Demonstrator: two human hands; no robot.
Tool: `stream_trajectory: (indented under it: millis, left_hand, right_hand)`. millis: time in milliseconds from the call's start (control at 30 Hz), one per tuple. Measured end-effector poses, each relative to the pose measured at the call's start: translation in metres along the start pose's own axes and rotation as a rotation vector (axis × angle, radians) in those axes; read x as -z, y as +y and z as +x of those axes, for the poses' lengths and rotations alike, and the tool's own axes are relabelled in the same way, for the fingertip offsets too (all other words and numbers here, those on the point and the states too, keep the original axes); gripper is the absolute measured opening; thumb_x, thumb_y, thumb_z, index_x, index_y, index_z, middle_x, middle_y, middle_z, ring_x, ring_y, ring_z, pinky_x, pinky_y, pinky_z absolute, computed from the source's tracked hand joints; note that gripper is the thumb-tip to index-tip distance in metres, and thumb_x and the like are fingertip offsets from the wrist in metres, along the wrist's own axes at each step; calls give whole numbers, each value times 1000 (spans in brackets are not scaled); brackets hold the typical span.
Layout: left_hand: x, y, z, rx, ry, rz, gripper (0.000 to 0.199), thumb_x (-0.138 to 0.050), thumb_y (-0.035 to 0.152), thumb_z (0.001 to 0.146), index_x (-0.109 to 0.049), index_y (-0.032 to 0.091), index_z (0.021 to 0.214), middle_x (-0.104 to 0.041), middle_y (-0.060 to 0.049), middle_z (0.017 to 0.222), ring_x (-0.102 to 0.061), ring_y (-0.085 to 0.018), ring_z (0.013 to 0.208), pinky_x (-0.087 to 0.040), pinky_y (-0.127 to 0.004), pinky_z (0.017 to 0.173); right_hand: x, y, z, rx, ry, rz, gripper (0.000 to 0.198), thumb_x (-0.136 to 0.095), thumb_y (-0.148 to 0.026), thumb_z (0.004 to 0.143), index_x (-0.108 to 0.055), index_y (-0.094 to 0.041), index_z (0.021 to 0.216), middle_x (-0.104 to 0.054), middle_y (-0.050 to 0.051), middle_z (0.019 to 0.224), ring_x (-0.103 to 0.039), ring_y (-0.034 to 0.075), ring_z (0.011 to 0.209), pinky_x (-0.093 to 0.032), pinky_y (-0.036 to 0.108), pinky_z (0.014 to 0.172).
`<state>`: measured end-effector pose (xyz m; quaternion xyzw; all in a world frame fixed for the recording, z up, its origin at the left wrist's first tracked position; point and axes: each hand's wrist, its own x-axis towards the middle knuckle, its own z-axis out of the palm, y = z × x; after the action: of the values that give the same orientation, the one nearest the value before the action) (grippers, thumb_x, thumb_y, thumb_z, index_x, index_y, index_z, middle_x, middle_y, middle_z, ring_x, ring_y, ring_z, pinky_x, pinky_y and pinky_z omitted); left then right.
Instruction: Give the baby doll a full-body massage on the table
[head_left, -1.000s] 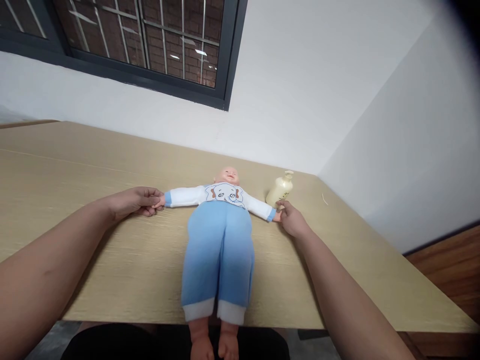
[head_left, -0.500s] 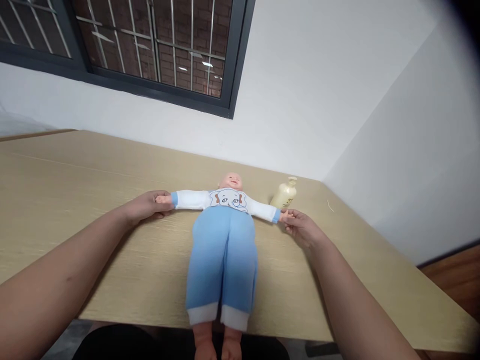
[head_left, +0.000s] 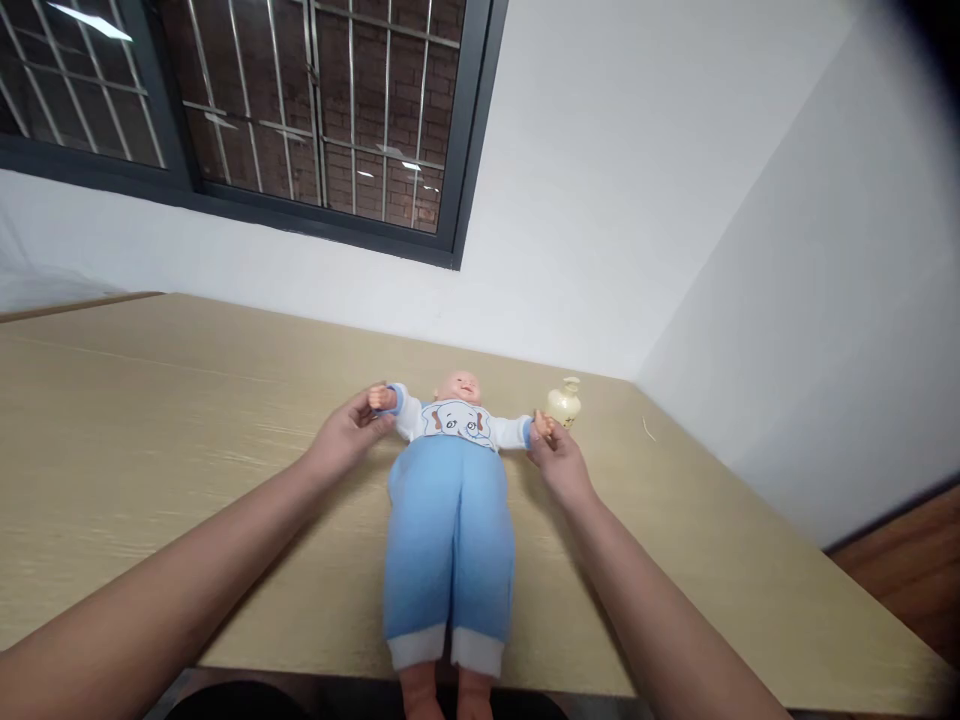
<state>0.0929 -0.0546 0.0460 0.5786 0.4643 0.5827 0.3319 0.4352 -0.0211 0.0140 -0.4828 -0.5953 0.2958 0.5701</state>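
Note:
A baby doll (head_left: 450,510) lies on its back on the wooden table, its head toward the wall and its feet past the near edge. It wears blue trousers with white cuffs and a white top with an elephant face. My left hand (head_left: 352,430) is closed round the doll's hand and wrist on the left. On the other side, my right hand (head_left: 561,455) grips the doll's other hand between thumb and fingers. Both doll arms are bent a little and raised beside its body. Just behind my right hand stands a cream pump bottle (head_left: 564,400), its lower part hidden.
The light wooden table (head_left: 262,520) meets a white wall (head_left: 585,200) at the back. A dark-framed window (head_left: 330,120) with metal bars is above on the left. A thin pale strand (head_left: 649,430) lies right of the bottle.
Both my hands have moved inward, bringing the doll's outstretched arms closer to its body. The whole view has tilted up slightly.

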Motion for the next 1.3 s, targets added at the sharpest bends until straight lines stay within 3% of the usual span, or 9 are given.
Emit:
stream_trajectory:
  millis: [133, 267, 467, 600, 700, 900, 1000, 1133, 1300]
  left_hand:
    - [-27, 3, -1, -156, -231, 422, 100, -73, 64, 74, -38, 16, 153, -38, -17, 159, -38, -37, 145, -30, -51, 120]
    - [-46, 4, 4, -350, -375, 717, 93, -66, 66, 79, -42, 12, 151, -40, -19, 157, -35, -37, 146, -28, -52, 121]
    - [-51, -3, 1, -407, -405, 860, 86, -59, 66, 85, -44, 12, 150, -42, -20, 156, -35, -37, 146, -29, -52, 120]
    - [-54, -8, -4, -420, -308, 776, 78, -62, 58, 85, -46, 14, 147, -47, -17, 152, -39, -33, 144, -32, -48, 119]
    - [-51, -13, -2, -370, -115, 625, 61, -62, 48, 87, -50, 19, 140, -55, -13, 144, -49, -30, 135, -38, -44, 114]
    - [-28, -38, 24, 73, 536, -56, 29, -69, 34, 75, -51, 24, 96, -59, -1, 90, -60, -17, 87, -51, -31, 84]
    - [-21, -52, 34, 157, 598, -200, 29, -62, 30, 72, -35, 24, 79, -45, 4, 73, -53, -13, 71, -51, -26, 71]
    - [-20, -58, 38, 240, 576, -250, 29, -60, 30, 69, -33, 25, 78, -48, 2, 74, -58, -17, 71, -53, -31, 64]
    - [-26, -43, 30, 153, 543, -200, 26, -63, 29, 73, -40, 24, 82, -53, 1, 81, -59, -16, 81, -54, -30, 77]
  right_hand:
    - [-38, -22, -2, 204, -181, -221, 48, -60, -39, 88, -61, -24, 134, -56, 9, 145, -48, 28, 138, -36, 50, 117]
    - [-57, -38, -2, 303, -314, -481, 55, -66, -30, 80, -61, -26, 135, -55, 8, 147, -44, 30, 142, -34, 52, 119]
    - [-60, -30, -16, 381, -316, -583, 52, -61, -28, 82, -61, -25, 134, -50, 8, 151, -39, 31, 146, -33, 53, 120]
    - [-63, -23, -22, 390, -221, -556, 52, -60, -31, 84, -59, -22, 135, -51, 11, 150, -40, 30, 144, -32, 52, 120]
    - [-59, -17, -16, 337, -57, -421, 54, -62, -35, 83, -56, -22, 135, -56, 12, 142, -50, 28, 135, -38, 48, 116]
    - [-38, 15, 16, -179, 320, 237, 54, -66, -42, 74, -50, -24, 122, -65, 6, 121, -63, 24, 115, -52, 43, 101]
    - [-33, 31, 24, -332, 278, 378, 39, -60, -41, 75, -52, -23, 109, -69, 7, 106, -70, 26, 102, -60, 45, 84]
    - [-33, 37, 24, -423, 197, 446, 31, -60, -42, 78, -55, -23, 102, -72, 8, 97, -73, 27, 93, -63, 48, 77]
    - [-38, 23, 16, -206, 187, 335, 46, -64, -47, 80, -55, -20, 117, -69, 10, 116, -68, 27, 109, -60, 45, 88]
